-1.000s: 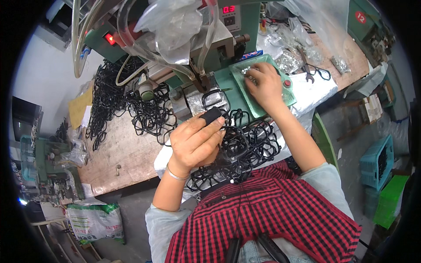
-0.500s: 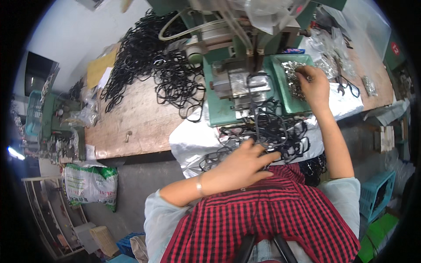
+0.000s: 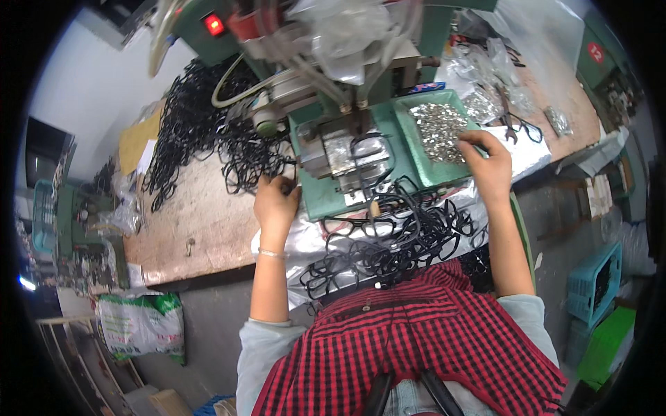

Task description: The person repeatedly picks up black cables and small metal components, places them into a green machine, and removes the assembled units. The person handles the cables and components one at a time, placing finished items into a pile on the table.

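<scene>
My left hand (image 3: 276, 206) is at the near edge of a heap of black eyeglass frames (image 3: 243, 149), left of the green machine base. Its fingers are curled round a frame at that edge, mostly hidden behind them. Beside the right rim of a green tray (image 3: 424, 173) is my right hand (image 3: 490, 166), thumb and fingertips pinched together. Whatever they hold is too small to make out. Small shiny metal parts (image 3: 437, 128) fill the tray. A dark eyeglass frame (image 3: 387, 168) sits at the metal fixture (image 3: 347, 156) of the bench machine.
More black frames (image 3: 409, 239) lie tangled on silver foil in front of me. Pliers (image 3: 510, 125), another pair of glasses (image 3: 527, 128) and plastic bags (image 3: 479, 76) are right of the tray. Hoses (image 3: 312, 76) hang over the fixture. A blue crate (image 3: 595, 284) stands at right.
My left hand has gone from the near tangle of frames leftward and away to the heap's edge. My right hand has drawn back from among the metal parts to the tray's rim.
</scene>
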A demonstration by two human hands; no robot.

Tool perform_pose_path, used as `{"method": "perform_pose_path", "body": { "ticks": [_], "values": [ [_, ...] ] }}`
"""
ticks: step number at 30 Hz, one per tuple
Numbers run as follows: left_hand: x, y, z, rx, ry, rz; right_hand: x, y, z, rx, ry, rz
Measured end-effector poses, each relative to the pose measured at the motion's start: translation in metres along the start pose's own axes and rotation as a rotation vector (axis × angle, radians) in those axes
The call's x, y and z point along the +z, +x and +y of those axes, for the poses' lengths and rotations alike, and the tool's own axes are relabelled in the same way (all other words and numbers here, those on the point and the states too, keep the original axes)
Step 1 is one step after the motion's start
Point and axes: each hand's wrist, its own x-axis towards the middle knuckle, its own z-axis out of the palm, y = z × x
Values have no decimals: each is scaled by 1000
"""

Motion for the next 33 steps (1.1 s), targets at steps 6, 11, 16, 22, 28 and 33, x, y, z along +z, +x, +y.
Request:
{"method": "perform_pose_path", "body": {
  "ticks": [6, 11, 16, 22, 28, 33],
  "values": [
    [-28, 14, -1, 36, 10, -222, 32, 12, -91, -207, 211, -285],
    [-56, -10, 0, -61, -220, -54, 80, 9, -102, -34, 606, -267],
    [-84, -9, 42, 245, -1049, 375, 80, 9, -103, -8, 583, -266],
    [-132, 32, 110, 628, -1126, 503, 93, 2, -118, 91, 739, -288],
    [-111, 3, 123, 774, -1181, 508, 70, -8, -116, -144, 610, -318],
    [-88, -9, 127, 1156, -537, 389, 42, 14, -12, -348, -641, 1]
  ]
}}
